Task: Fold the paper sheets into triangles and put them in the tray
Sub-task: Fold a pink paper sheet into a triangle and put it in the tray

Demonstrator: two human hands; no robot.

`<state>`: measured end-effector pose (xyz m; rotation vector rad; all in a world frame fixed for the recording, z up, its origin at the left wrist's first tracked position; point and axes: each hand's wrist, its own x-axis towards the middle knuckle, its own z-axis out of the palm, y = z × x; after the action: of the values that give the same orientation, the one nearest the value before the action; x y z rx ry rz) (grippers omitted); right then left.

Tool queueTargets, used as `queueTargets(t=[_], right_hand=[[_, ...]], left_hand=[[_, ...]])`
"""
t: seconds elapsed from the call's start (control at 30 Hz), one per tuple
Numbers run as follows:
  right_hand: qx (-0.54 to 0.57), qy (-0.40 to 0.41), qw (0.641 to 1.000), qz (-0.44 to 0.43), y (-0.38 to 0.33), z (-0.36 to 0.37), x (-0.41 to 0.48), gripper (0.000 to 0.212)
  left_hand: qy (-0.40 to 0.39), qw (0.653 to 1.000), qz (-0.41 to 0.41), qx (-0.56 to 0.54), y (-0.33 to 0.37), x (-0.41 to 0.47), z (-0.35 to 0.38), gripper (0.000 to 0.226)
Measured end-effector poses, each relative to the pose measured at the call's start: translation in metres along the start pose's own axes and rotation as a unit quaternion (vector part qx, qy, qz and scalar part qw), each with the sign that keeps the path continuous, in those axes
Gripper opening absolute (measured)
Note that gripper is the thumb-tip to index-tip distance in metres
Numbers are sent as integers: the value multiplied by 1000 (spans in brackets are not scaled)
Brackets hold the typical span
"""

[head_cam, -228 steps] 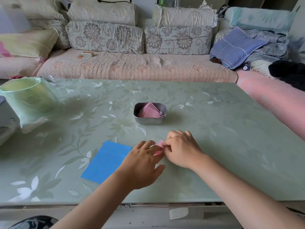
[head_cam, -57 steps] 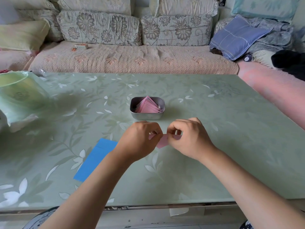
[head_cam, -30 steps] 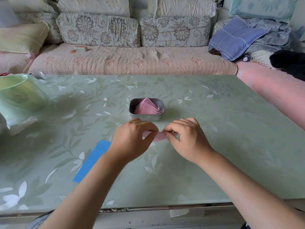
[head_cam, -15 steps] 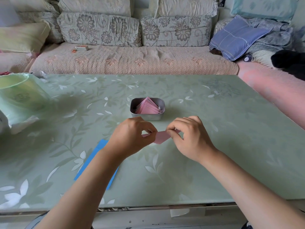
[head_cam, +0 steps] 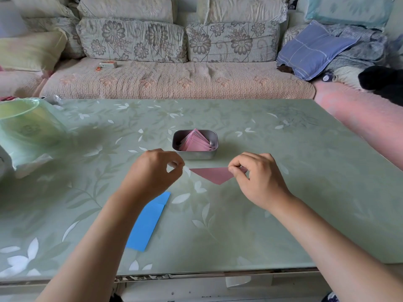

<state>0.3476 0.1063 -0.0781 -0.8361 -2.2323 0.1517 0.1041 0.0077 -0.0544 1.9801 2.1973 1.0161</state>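
Pinches a corner of the triangle (head_cam: 212, 175) with the right hand (head_cam: 259, 177), near the tray (head_cam: 195, 156). Curls the left hand (head_cam: 152, 173) round nothing.

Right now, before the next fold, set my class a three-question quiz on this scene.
1. True or false: the right hand pinches a triangle.
2. What lies in the tray? A. pink triangles B. coins C. nothing
3. Fill in: the flat sheet on the table is ___.
Key: 1 true; 2 A; 3 blue.
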Motion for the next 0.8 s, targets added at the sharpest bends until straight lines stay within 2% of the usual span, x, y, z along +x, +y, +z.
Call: queueTargets(t=[0.07, 0.17, 0.23, 0.4, 0.6, 0.8], right_hand=[[7, -4, 1000, -10, -2, 1, -1, 15], [21, -19, 999, -27, -8, 4, -2, 12], [26, -26, 999, -34, -11, 6, -2, 9], [31, -12, 999, -40, -18, 8, -3, 6], [12, -8, 999, -48, -25, 9, -3, 7], [5, -3, 1000, -3, -11, 4, 0, 15]], left_hand=[[26, 999, 43, -18, 9, -2, 5, 10], [13, 994, 100, -35, 26, -6, 17, 12], [13, 993, 115, -26, 33, -8, 25, 5], [-12, 994, 97, -44, 37, -11, 34, 6], [-22, 992, 123, -34, 38, -12, 33, 7], [-13, 995, 99, 13, 23, -4, 23, 10]])
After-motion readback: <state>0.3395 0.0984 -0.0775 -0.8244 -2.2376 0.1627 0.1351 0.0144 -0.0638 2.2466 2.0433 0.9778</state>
